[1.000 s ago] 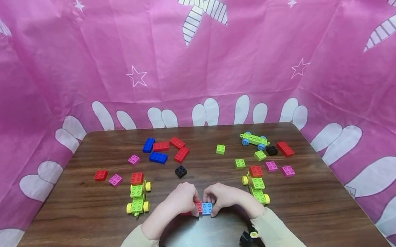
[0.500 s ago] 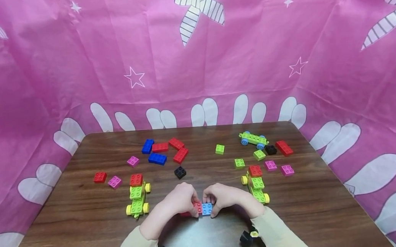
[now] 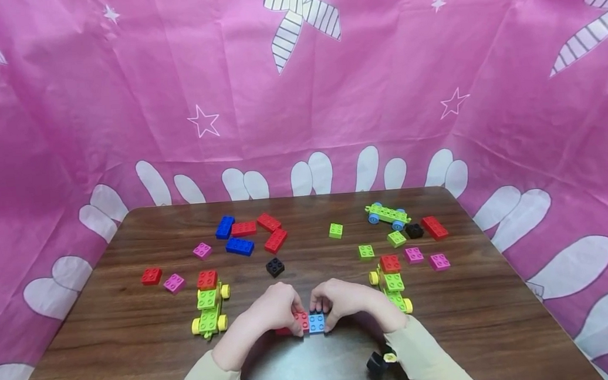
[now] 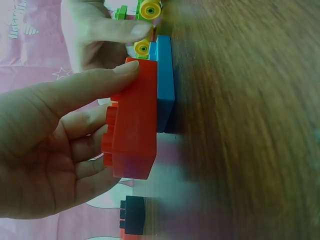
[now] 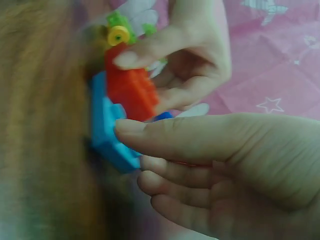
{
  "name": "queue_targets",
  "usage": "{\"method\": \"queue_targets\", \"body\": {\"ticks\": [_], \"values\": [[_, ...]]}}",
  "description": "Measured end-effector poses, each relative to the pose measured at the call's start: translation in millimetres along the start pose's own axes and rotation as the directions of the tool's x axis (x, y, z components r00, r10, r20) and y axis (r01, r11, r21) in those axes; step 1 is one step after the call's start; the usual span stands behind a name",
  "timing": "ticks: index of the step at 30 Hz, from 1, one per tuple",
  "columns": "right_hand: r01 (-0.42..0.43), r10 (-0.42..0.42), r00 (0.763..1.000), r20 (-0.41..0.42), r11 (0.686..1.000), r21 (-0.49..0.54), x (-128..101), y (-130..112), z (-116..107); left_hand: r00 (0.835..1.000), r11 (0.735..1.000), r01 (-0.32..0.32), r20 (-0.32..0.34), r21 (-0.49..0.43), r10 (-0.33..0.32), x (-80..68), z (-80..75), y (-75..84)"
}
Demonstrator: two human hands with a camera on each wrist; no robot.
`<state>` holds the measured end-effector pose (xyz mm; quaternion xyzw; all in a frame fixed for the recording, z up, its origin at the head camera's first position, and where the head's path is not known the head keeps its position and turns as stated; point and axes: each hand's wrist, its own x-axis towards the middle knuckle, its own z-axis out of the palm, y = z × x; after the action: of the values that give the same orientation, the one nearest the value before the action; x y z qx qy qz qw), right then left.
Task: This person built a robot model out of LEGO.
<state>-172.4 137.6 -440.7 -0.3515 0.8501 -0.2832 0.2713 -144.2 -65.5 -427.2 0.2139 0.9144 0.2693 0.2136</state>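
My left hand (image 3: 279,307) pinches a long red brick (image 4: 136,120) between thumb and fingers, its studs facing up. Under the red brick lies a light blue brick (image 3: 316,323), low at the tabletop and extending out to the right. At that right end, the thumb and fingers of my right hand (image 3: 343,300) close round the light blue brick. In the right wrist view, the right thumb lies by a blue stud, with the other fingers at the brick's far side. Whether the two bricks are pressed fully together cannot be seen.
Lime cars with yellow wheels and red bricks flank the hands: the left car (image 3: 209,319) and the right car (image 3: 393,281). A black brick (image 3: 275,267) lies beyond. Farther back are red and blue bricks (image 3: 240,246), and a lime car base (image 3: 387,214) with blue wheels.
The head view has shifted slightly, moving the whole scene a little left. Both hands keep nearly the same place and hold on the bricks.
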Motion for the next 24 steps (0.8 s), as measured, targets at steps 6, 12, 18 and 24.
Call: {"method": "queue_targets", "body": {"ticks": [6, 12, 18, 24], "values": [[0.039, -0.040, 0.992, -0.122, 0.999, -0.016, 2.9, -7.2, -19.0, 1.000, 0.999, 0.013, 0.017, -0.031, -0.012, 1.4, -0.2, -2.8], [0.047, -0.070, 0.960, -0.270, 0.995, -0.091, 17.5, -16.3, -38.1, 1.000, 0.999, 0.005, 0.024, -0.041, -0.004, 3.2, -1.9, -5.0], [0.026, -0.072, 0.933, -0.354, 0.991, -0.132, 41.0, -20.9, -59.1, 0.999, 0.999, -0.012, 0.034, -0.051, 0.014, 4.6, -2.5, -7.9], [0.016, -0.108, 0.927, -0.360, 0.969, -0.248, 71.2, -18.5, -74.0, 0.998, 0.997, -0.044, 0.042, -0.059, 0.046, 4.7, -2.5, -12.0]]}}
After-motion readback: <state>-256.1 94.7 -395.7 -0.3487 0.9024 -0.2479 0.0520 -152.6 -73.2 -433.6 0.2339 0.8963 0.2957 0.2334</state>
